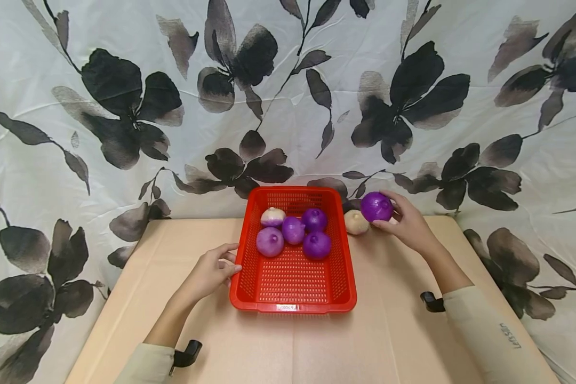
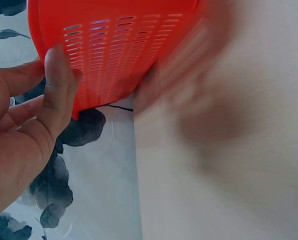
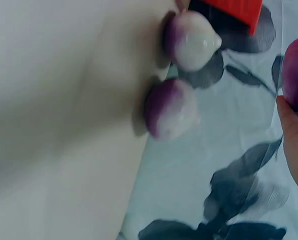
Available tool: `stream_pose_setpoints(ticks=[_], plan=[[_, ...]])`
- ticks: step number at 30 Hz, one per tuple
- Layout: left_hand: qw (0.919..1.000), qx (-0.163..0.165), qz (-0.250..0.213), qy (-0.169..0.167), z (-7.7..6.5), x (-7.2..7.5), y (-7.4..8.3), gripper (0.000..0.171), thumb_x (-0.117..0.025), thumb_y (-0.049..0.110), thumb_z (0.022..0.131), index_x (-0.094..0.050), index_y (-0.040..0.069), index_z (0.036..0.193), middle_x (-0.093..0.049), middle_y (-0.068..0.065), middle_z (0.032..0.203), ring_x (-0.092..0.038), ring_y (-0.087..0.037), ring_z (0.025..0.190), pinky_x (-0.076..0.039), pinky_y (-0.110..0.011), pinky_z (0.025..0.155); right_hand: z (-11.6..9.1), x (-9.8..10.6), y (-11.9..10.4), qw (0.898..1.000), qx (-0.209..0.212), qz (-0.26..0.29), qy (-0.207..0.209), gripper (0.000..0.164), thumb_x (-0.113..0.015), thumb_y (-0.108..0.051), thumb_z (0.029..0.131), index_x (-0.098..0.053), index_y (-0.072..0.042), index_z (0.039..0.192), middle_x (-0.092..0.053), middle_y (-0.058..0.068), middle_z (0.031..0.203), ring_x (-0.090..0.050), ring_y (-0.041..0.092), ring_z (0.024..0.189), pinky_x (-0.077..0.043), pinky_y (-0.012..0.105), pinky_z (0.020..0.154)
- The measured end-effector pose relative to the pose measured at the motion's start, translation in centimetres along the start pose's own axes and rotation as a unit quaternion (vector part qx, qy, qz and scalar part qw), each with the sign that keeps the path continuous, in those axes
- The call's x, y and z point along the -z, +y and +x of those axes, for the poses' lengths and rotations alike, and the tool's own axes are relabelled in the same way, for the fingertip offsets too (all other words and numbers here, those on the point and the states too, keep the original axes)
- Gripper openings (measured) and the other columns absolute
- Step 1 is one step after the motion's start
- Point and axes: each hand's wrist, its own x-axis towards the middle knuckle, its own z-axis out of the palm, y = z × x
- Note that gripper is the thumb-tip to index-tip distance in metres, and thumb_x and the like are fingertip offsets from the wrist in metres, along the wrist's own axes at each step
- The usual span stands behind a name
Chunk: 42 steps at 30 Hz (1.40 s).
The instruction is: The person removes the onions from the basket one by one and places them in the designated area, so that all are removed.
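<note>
My right hand (image 1: 405,220) grips a purple onion (image 1: 376,206), held up to the right of the red basket's far end. In the right wrist view, this onion (image 3: 296,75) is cut off by the frame edge. Several purple and whitish onions (image 1: 317,245) lie in the far half of the red plastic basket (image 1: 293,308). My left hand (image 1: 211,271) holds the basket's left rim, its thumb against the outer wall in the left wrist view. Outside the basket, a pale onion (image 1: 356,222) sits on the table; the right wrist view shows two purple-and-white onions (image 3: 171,109) there.
A tan-covered table (image 1: 293,352) bears the basket. Behind it hangs a white cloth (image 1: 312,133) with dark flower prints, close to the table's far edge. Each wrist wears a black camera mount (image 1: 188,353).
</note>
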Motion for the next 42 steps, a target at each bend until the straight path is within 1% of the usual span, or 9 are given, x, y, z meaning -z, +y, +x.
stream_pose_setpoints(ticks=[6,11,15,22,27,30,33,38,42], plan=[[1.0000,-0.003,-0.001,0.000,-0.1,0.1,-0.2,0.059,-0.069,-0.004,0.093,-0.047,-0.006,0.148,-0.065,-0.023,0.113,-0.068,-0.020,0.074,-0.063,-0.045,0.061,-0.2,2.0,2.3,0.998,-0.022,-0.033,0.049,0.089,-0.083,-0.009,0.087,-0.032,-0.003,0.160,-0.040,0.027,0.155,-0.050,0.050,0.136,-0.042,0.056,0.110],[1.0000,-0.005,0.002,0.002,-0.2,0.2,-0.2,0.059,-0.070,-0.003,0.094,-0.047,-0.006,0.148,-0.064,-0.022,0.112,-0.067,-0.019,0.073,-0.063,-0.041,0.060,-0.7,3.0,4.2,0.992,-0.076,-0.051,0.088,0.090,-0.080,-0.016,0.091,-0.025,-0.002,0.160,-0.036,0.033,0.156,-0.049,0.057,0.133,-0.041,0.064,0.111],[1.0000,-0.003,0.003,0.001,-0.2,0.2,-0.2,0.060,-0.070,-0.003,0.094,-0.047,-0.005,0.149,-0.064,-0.022,0.112,-0.067,-0.019,0.073,-0.063,-0.044,0.061,-1.1,3.3,5.8,0.986,-0.111,-0.059,0.110,0.087,-0.078,-0.017,0.092,-0.025,0.002,0.159,-0.035,0.035,0.156,-0.049,0.059,0.131,-0.041,0.068,0.109],[1.0000,0.000,0.003,0.001,-0.2,0.1,-0.3,0.060,-0.069,-0.003,0.094,-0.046,-0.005,0.149,-0.065,-0.022,0.112,-0.067,-0.019,0.072,-0.063,-0.045,0.062,-1.7,3.5,8.5,0.979,-0.144,-0.082,0.118,0.086,-0.076,-0.020,0.095,-0.025,0.009,0.157,-0.035,0.040,0.154,-0.047,0.060,0.131,-0.042,0.068,0.110],[1.0000,-0.001,0.003,0.001,-0.1,0.1,-0.3,0.059,-0.069,-0.004,0.094,-0.047,-0.004,0.149,-0.065,-0.023,0.112,-0.067,-0.020,0.070,-0.063,-0.044,0.061,-2.2,3.5,10.3,0.969,-0.191,-0.087,0.129,0.085,-0.073,-0.022,0.096,-0.023,0.012,0.156,-0.035,0.043,0.153,-0.040,0.059,0.138,-0.036,0.067,0.116],[1.0000,-0.003,0.003,-0.001,-0.1,0.1,-0.3,0.059,-0.069,-0.004,0.093,-0.047,-0.005,0.149,-0.065,-0.023,0.112,-0.067,-0.020,0.070,-0.063,-0.041,0.060,-2.4,3.4,11.1,0.961,-0.225,-0.092,0.129,0.086,-0.071,-0.025,0.097,-0.021,0.012,0.156,-0.033,0.042,0.154,-0.037,0.058,0.141,-0.033,0.066,0.119],[1.0000,-0.005,0.004,-0.001,-0.2,0.2,-0.4,0.059,-0.069,-0.004,0.093,-0.047,-0.005,0.148,-0.065,-0.023,0.112,-0.067,-0.020,0.071,-0.063,-0.043,0.060,-2.6,3.1,11.7,0.956,-0.249,-0.090,0.127,0.085,-0.070,-0.025,0.098,-0.020,0.010,0.157,-0.031,0.039,0.157,-0.035,0.057,0.143,-0.031,0.065,0.120],[1.0000,-0.007,0.006,-0.003,-0.2,0.2,-0.5,0.060,-0.069,-0.004,0.093,-0.047,-0.005,0.149,-0.065,-0.023,0.112,-0.067,-0.019,0.070,-0.063,-0.049,0.063,-2.8,2.7,12.4,0.948,-0.274,-0.089,0.136,0.083,-0.069,-0.024,0.098,-0.021,0.008,0.158,-0.031,0.037,0.158,-0.035,0.055,0.144,-0.031,0.063,0.122],[1.0000,-0.006,0.007,-0.003,-0.3,0.3,-0.5,0.060,-0.069,-0.004,0.093,-0.047,-0.005,0.149,-0.065,-0.022,0.112,-0.066,-0.019,0.070,-0.063,-0.050,0.064,-3.0,2.5,12.6,0.942,-0.289,-0.087,0.145,0.084,-0.067,-0.026,0.100,-0.018,0.006,0.160,-0.029,0.036,0.160,-0.034,0.055,0.145,-0.030,0.062,0.123]])
